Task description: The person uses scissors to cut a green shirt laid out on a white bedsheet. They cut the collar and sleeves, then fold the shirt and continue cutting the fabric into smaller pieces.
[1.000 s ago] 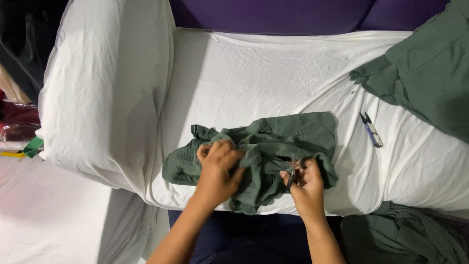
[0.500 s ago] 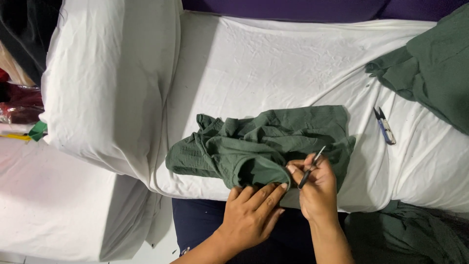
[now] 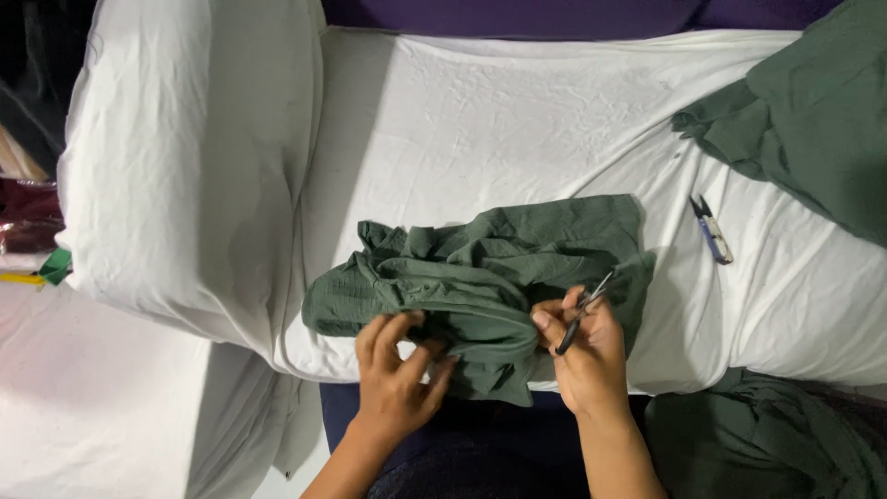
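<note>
A crumpled dark green garment [image 3: 490, 268] lies on the white sheet [image 3: 517, 129] near its front edge. My left hand [image 3: 395, 374] rests at the garment's near edge, fingers spread and touching the fabric. My right hand [image 3: 587, 356] grips a small thread snipper [image 3: 582, 314], its tip pointing up and right over the right part of the garment.
A second small snipper [image 3: 711, 231] lies on the sheet to the right. More green fabric is piled at the top right [image 3: 813, 120] and bottom right [image 3: 767, 444]. A white-covered bolster [image 3: 194, 176] rises at the left.
My left hand moved from on top of the garment back to its near edge and now touches the fabric again. My right hand keeps the snipper.
</note>
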